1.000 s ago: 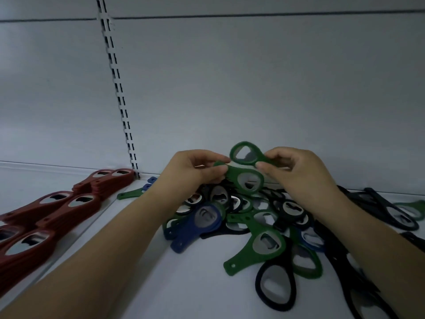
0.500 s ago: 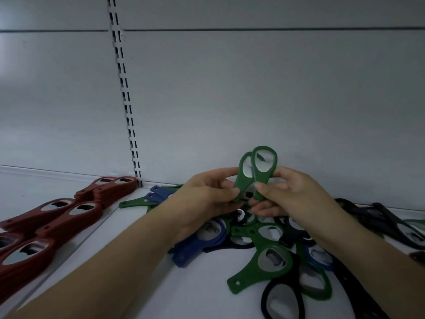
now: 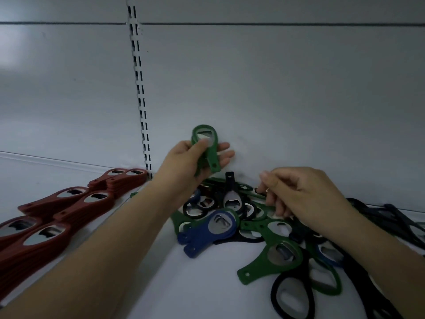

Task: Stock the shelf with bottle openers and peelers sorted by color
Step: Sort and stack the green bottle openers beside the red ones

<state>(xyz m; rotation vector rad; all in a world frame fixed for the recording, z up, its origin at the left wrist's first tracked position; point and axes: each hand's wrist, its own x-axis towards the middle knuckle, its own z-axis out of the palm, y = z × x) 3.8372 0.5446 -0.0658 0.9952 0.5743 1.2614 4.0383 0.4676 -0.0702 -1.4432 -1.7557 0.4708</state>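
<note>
Green openers (image 3: 205, 148), stacked, upright in left hand (image 3: 188, 164), thumb and fingers curled round them, above mixed pile (image 3: 241, 217) on shelf (image 3: 138, 284). Right hand (image 3: 296, 192) nearer pile, loosely curled, reaching; contact unclear. Half a second earlier both hands held the stack; right has released. Red openers (image 3: 69, 210) sorted left.

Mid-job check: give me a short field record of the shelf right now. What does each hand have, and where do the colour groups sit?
left hand: grips stacked green openers, raised upright near the back panel
right hand: fingers curled, reaching into the mixed pile; what it pinches is unclear
mixed pile: green, blue and black openers, unsorted, centre-right of shelf
red openers: stacked in rows at left
blue opener: on the pile's near left edge
</note>
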